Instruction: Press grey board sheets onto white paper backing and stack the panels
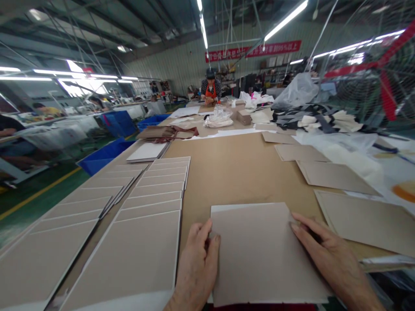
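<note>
A grey-beige sheet lying on a white board (259, 250) rests on the brown table right in front of me. My left hand (197, 263) lies flat at its left edge, fingers stretched out and touching the sheet. My right hand (327, 255) lies flat at its right edge, fingers spread along the border. Neither hand grips anything.
Two rows of overlapping grey boards (152, 190) run along the left. Loose grey sheets (333, 175) lie to the right. Farther back are a plastic bag (296, 90), cloth pieces, blue bins (103, 157) and a person in an orange apron (210, 90).
</note>
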`<state>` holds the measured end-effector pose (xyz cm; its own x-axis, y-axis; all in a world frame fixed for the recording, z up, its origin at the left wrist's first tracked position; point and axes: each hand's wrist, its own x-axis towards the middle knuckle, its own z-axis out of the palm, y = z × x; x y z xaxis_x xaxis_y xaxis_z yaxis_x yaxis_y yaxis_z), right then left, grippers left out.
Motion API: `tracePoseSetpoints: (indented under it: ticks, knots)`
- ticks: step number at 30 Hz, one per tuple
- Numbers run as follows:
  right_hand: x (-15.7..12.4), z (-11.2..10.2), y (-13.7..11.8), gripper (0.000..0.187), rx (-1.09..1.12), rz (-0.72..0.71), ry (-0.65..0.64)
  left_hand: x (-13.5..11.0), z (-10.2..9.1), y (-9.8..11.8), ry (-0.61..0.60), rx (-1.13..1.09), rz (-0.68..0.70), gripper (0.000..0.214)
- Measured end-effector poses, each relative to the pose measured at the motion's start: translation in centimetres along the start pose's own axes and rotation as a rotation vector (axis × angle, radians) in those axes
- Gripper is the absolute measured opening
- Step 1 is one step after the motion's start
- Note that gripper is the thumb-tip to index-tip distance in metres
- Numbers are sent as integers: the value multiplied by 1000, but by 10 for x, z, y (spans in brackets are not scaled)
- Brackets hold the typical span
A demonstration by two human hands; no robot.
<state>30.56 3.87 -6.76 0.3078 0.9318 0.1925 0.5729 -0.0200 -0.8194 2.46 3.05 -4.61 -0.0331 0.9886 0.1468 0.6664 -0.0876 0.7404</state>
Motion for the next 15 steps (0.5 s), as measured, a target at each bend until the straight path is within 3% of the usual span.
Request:
tracePoseSetpoints:
  ticks: [6,11,15]
  knots:
    - [25,9,13,47,-143,-19,-94,13,14,0,13,143,-46,38]
    - [27,13,15,51,-233,-7,-218,19,18,-2,5,194,-98,42]
    - [26,14,14,50,-249,-1,-216,20,18,-4,-7,228,-99,42]
